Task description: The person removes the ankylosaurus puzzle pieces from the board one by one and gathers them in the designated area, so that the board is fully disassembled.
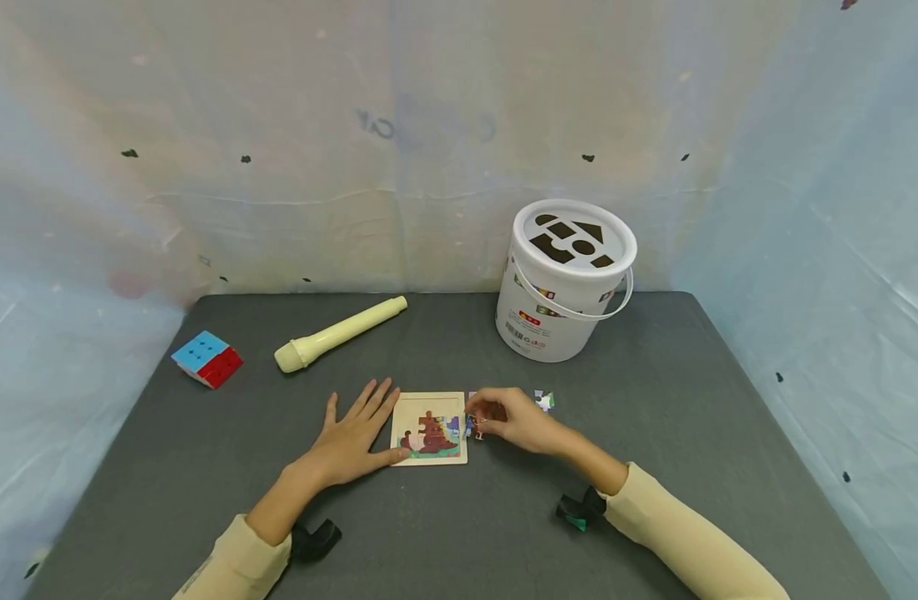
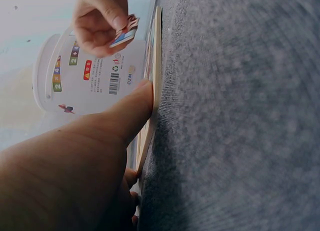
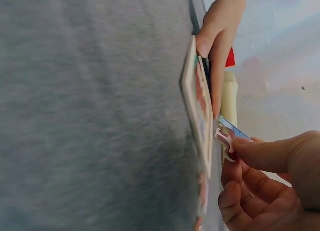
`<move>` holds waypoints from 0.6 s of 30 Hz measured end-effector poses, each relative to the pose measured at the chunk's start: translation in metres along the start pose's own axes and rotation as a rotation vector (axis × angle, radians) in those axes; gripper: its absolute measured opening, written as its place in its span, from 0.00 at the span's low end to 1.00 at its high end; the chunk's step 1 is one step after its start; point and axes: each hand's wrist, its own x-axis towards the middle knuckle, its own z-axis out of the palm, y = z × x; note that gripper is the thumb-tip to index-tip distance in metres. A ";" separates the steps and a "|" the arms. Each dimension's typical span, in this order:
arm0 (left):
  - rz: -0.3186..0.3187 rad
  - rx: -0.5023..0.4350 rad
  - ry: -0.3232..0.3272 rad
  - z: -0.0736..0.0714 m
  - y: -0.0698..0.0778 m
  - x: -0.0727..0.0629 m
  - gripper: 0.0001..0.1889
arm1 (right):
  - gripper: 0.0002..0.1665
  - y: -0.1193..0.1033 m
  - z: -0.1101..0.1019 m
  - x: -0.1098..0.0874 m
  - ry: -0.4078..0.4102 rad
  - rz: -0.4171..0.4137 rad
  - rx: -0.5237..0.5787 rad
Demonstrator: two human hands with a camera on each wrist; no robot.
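A square wooden jigsaw board (image 1: 417, 403) lies flat on the dark table, its lower part filled with picture pieces in brown, pink, green and blue. At its left edge is my left hand (image 1: 346, 446), fingers spread straight, with the thumb on the lower left corner. My right hand (image 1: 522, 421) pinches a jigsaw piece (image 3: 226, 141) between thumb and fingers, just over the board's right edge. Brown and blue show on that piece (image 2: 125, 33) in the left wrist view. Another loose piece (image 1: 545, 401) lies behind the right hand; the hand partly hides others by the board.
A white lidded bucket (image 1: 556, 283) with shape cutouts and a handle stands at the back right. Towards the back left lies a pale yellow flashlight-shaped stick (image 1: 342, 333). A blue and red puzzle cube (image 1: 207, 359) sits at the far left. Pale sheeting (image 1: 429, 167) hangs behind the table.
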 end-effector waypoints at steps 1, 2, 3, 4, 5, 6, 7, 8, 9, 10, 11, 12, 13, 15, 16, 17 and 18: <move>-0.002 0.001 -0.002 0.000 0.000 0.000 0.51 | 0.11 0.001 0.000 -0.002 -0.001 0.011 -0.003; -0.006 0.002 -0.006 -0.001 0.000 -0.001 0.51 | 0.11 0.002 0.000 -0.004 -0.001 0.015 -0.006; -0.007 0.005 -0.006 -0.001 0.000 0.000 0.51 | 0.10 0.002 0.000 -0.005 0.001 0.018 -0.015; -0.007 0.007 -0.010 -0.001 0.000 0.000 0.51 | 0.09 0.003 0.001 -0.006 0.004 0.021 -0.022; -0.009 0.009 -0.013 -0.001 0.000 0.000 0.51 | 0.09 0.004 0.001 -0.007 0.007 0.018 -0.030; -0.010 0.011 -0.017 -0.001 0.000 0.000 0.51 | 0.09 0.004 0.002 -0.008 0.011 0.013 -0.040; -0.011 0.015 -0.019 -0.001 -0.001 0.000 0.51 | 0.08 0.005 0.002 -0.008 0.016 0.008 -0.050; -0.010 0.015 -0.019 -0.001 -0.001 0.000 0.51 | 0.08 0.006 0.003 -0.008 0.018 0.003 -0.056; -0.007 0.011 -0.014 0.000 -0.001 0.000 0.51 | 0.08 0.006 0.003 -0.008 0.022 0.002 -0.065; -0.004 0.008 -0.010 0.000 -0.001 0.000 0.51 | 0.08 0.006 0.004 -0.008 0.025 -0.001 -0.070; 0.000 0.000 -0.002 0.001 -0.002 0.000 0.51 | 0.08 0.006 0.004 -0.008 0.028 -0.003 -0.076; 0.002 -0.002 0.000 0.002 -0.002 0.000 0.51 | 0.09 0.006 0.004 -0.008 0.029 -0.004 -0.080; 0.003 -0.004 0.001 0.003 -0.003 0.000 0.51 | 0.09 0.006 0.005 -0.008 0.029 -0.005 -0.086; 0.009 -0.011 0.006 0.005 -0.004 0.000 0.51 | 0.09 0.006 0.005 -0.007 0.030 -0.009 -0.108; 0.009 -0.012 0.004 0.006 -0.005 0.001 0.51 | 0.09 0.006 0.005 -0.007 0.029 -0.012 -0.121; 0.012 -0.019 0.007 0.007 -0.006 0.001 0.51 | 0.09 0.006 0.006 -0.007 0.030 -0.016 -0.136; 0.012 -0.015 0.003 0.007 -0.007 0.001 0.51 | 0.09 0.006 0.006 -0.007 0.030 -0.021 -0.150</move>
